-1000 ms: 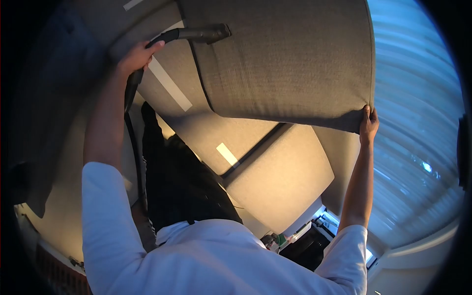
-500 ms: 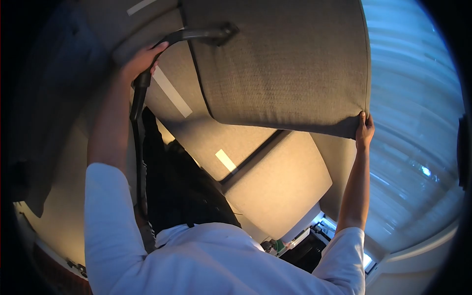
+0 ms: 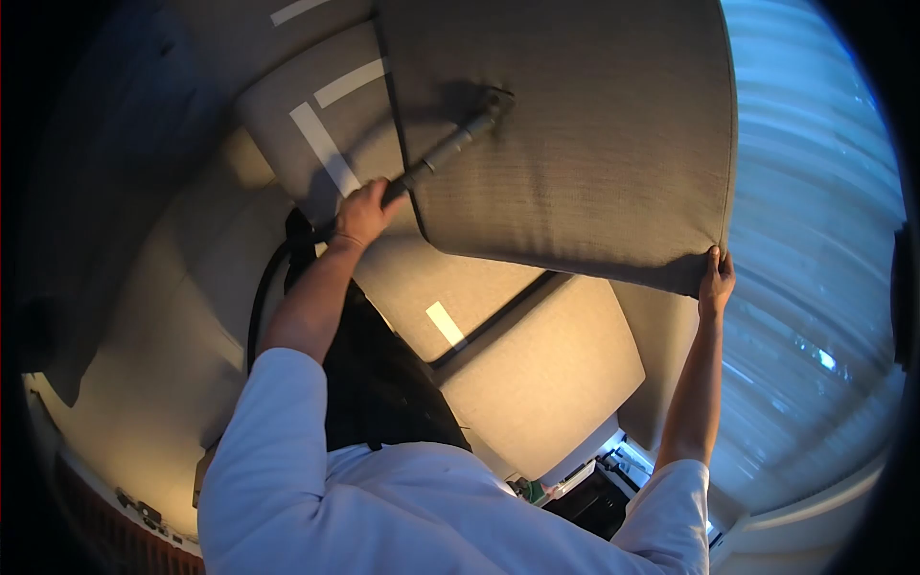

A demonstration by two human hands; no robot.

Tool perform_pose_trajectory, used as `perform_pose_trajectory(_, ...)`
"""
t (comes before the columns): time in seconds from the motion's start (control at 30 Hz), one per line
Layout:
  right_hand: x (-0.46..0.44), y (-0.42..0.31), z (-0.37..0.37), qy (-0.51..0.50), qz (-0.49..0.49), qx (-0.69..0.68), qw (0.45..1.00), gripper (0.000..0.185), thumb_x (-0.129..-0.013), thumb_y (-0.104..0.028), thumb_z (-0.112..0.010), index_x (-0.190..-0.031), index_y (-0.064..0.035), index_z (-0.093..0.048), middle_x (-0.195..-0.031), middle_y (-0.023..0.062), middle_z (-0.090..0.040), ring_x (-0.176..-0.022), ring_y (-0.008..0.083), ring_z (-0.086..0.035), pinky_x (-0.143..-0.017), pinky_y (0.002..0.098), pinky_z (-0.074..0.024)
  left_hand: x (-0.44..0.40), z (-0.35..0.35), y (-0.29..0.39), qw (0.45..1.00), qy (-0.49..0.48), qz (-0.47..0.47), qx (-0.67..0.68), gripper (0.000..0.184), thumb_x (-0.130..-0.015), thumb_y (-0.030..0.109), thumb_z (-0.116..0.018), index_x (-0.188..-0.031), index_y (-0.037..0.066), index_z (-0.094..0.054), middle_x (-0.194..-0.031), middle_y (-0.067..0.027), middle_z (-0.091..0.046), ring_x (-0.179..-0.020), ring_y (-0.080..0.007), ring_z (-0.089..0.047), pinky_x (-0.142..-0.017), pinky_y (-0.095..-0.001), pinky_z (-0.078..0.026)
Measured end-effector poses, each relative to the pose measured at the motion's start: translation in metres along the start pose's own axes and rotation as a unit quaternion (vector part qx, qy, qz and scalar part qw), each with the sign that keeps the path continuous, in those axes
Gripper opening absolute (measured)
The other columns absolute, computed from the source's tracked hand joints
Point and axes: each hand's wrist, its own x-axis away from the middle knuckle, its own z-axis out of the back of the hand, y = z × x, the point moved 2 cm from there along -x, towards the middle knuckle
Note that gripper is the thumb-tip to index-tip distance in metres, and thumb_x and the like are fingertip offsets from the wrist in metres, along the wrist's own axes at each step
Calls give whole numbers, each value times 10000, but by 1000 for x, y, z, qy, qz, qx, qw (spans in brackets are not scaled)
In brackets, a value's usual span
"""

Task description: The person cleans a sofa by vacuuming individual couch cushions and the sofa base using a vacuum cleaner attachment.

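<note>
A person in a white short-sleeved top [image 3: 412,498] stretches both arms forward. Short of the right hand [image 3: 716,280], toward the body, sits a pale beige, block-shaped fabric cushion [image 3: 556,383]. That hand pinches the lower corner of a large grey-brown fabric panel cushion [image 3: 585,153], tilted up and spanning the space between and beyond both grips. The left hand [image 3: 367,213] is wrapped around a dark grey, tubular vacuum wand [image 3: 443,153]; a black flexible hose [image 3: 257,307] curves back from this grip. Just beyond the left hand, the wand's dark nozzle [image 3: 496,103] appears to meet the panel cushion's face. Good contact probably depends on a flat nozzle, light pressure and slow, overlapping strokes, with the right hand's corner held taut so the fabric doesn't buckle. Right of that corner hangs a sheer, blue-lit curtain [image 3: 815,240].
</note>
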Motion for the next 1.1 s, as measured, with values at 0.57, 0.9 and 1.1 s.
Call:
perform_pose_trajectory(0.57, -1, 2, 1, 5, -7, 22, 1000, 503, -1001, -392, -617, -1279, 27, -615, -1102, 101, -690, -1005, 164, -605, -912, 309, -475, -35, -35, -58, 740, -47, 485, 464, 531, -964, 576, -568, -980, 45, -569, -729, -105, -625, -647, -224, -644, -617, -370, -517)
perform_pose_trajectory(0.9, 5, -12, -3, 8, 13, -18, 1000, 475, -995, -376, -627, -1271, 12, -626, -1121, 99, -688, -1016, 143, -597, -909, 292, -472, 44, -43, -17, 933, -98, 340, 69, 600, -948, 633, -517, -1151, 69, -502, -864, -191, -675, -818, -396, -694, -724, -493, -532)
perform_pose_trajectory(1.1, 7, -8, -9, 40, -2, -10, 999, 501, -994, -417, -613, -1266, 4, -628, -1108, 114, -690, -1008, 169, -604, -906, 314, -474, 8, -47, -64, 859, -89, 418, 283, 568, -931, 601, -575, -981, 35, -598, -824, -177, -661, -822, -368, -682, -706, -470, -498)
